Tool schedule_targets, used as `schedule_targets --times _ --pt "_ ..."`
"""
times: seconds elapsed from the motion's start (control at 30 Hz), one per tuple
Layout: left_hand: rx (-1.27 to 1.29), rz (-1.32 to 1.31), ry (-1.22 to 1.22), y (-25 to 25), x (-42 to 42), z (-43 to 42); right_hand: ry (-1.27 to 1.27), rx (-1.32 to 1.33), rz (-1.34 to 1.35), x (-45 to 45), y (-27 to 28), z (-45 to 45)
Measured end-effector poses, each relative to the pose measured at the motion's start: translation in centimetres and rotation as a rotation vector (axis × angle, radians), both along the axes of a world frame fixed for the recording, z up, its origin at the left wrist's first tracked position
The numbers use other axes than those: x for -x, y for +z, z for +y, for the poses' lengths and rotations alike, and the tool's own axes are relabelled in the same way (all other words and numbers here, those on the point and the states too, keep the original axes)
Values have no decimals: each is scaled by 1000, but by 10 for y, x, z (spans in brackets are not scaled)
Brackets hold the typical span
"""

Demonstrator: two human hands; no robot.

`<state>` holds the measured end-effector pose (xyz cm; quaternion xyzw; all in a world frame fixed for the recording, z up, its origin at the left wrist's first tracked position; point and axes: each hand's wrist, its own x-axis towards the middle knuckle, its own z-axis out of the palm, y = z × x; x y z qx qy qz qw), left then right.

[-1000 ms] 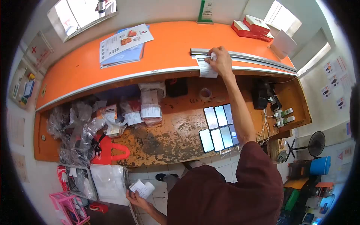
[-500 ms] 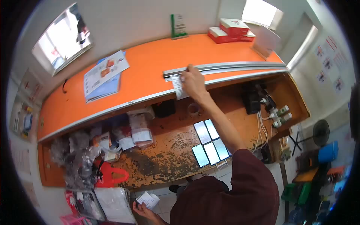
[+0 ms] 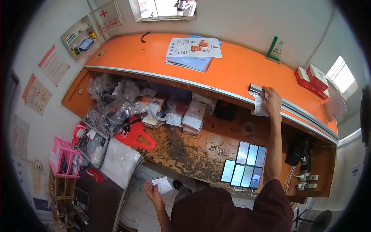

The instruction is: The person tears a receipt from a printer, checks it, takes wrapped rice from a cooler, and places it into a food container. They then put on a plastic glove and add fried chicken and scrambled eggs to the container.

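My left hand [image 3: 154, 194] is closed on a printed paper slip [image 3: 162, 185], low over the tiled floor beside the dark side table. At the front edge of the orange counter, my right hand [image 3: 271, 101] is closed on another paper slip [image 3: 259, 106], which hangs over the edge. That hand lies by the end of a long metal rail [image 3: 305, 117] on the counter. Below my right forearm, on the worn wooden shelf, several phones [image 3: 246, 155] lie in two rows with lit screens.
Menu sheets [image 3: 195, 50], a green-edged sign [image 3: 275, 48] and red-and-white boxes [image 3: 317, 79] stand or lie on the orange counter [image 3: 127, 48]. Plastic bags [image 3: 119, 96] and packed items fill the shelf's left part. A pink rack [image 3: 63, 156] is at lower left; cables and chargers [image 3: 307, 181] are at right.
The camera view has swung left, so the counter and phones appear farther right. Both hands still hold their slips; the left one is now raised slightly and its slip lies flatter to view.
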<state>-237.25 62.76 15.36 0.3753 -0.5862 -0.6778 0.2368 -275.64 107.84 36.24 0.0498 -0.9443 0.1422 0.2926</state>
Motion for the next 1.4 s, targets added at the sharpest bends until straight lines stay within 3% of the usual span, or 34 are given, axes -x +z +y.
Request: schedule_targets --times 0.23,0.33,0.4,0.43,0.47,0.53,0.6,0.63,0.67,0.7,0.77,0.83,0.9,0.97,1.07,1.2,1.23,1.27,1.3,1.4 --pt "-22 23 -18 -11 0 1 -10 -23 13 2 2 6" --pt "-13 1 -63 -19 -3 -4 -71 157 345 -23 29 -1" --pt "62 88 -185 -37 17 -9 -89 520 415 -66 37 0" --pt "116 182 -283 -46 28 -4 -278 466 306 -109 45 -9" --pt "75 90 -373 -42 39 9 -273 536 434 -143 33 -14" --pt "-23 -107 -639 -48 49 27 -291 565 391 -213 -44 -24" --pt "-130 -179 -962 -38 59 41 -395 711 121 -290 -150 -42" --pt "-203 -198 -1083 -41 63 66 -489 816 13 -343 -188 -46" --pt "-171 -148 -1215 -63 64 79 -694 915 -292 -403 -199 -48" --pt "-227 -156 -1241 -52 61 105 -807 1285 -131 -452 -193 -58" --pt "-205 -87 -1505 -76 59 142 -840 1649 191 -549 -188 -60" --pt "-201 -33 -1782 -86 41 192 -1210 1499 334 -634 -175 -45" --pt "-192 -26 -2023 -80 15 254 -1145 1665 672 -715 -169 -37" --pt "-135 -123 -2208 -39 -33 324 -1188 1544 980 -788 -166 -26" --pt "-137 -54 -2351 -33 -116 422 -1405 1404 1245 -885 -170 -25" --pt "-50 149 -2567 -99 -220 557 -1818 1346 1523 -1009 -201 -52" --pt "-19 217 -2590 -94 -253 583 -1965 1303 1594 -1038 -213 -64" --pt "10 309 -2654 -74 -290 605 -1971 1212 1829 -1061 -230 -72" --pt "113 81 -2660 -42 -327 619 -1952 1068 2072 -1079 -241 -79" --pt "-92 -53 -2794 -27 -412 669 -1841 1103 2427 -1129 -257 -105"
